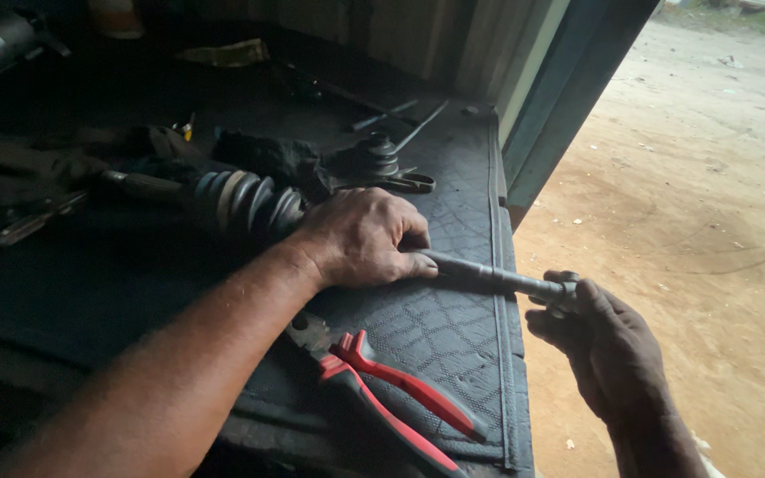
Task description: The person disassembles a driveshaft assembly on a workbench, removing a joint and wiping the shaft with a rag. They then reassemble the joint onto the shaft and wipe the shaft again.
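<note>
Drive shaft [480, 274], centre frame, across desk [453, 354] mat edge: steel, likely heavy, stiff, greasy; best gripped on bare shaft. Left hand [360, 239] closed near ribbed rubber boot [245, 204]; right hand [608, 341] wrapped around outer end. Red-handled pliers [400, 398] below.

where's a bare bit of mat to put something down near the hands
Free patch: the patterned mat between the left hand, the red-handled pliers and the mat's right edge. Another lies behind the metal shaft, toward the scissors. Crowded: left of the hand, with the ribbed rubber boot and dark rags. The right hand grips the shaft's end beyond the edge.
</note>
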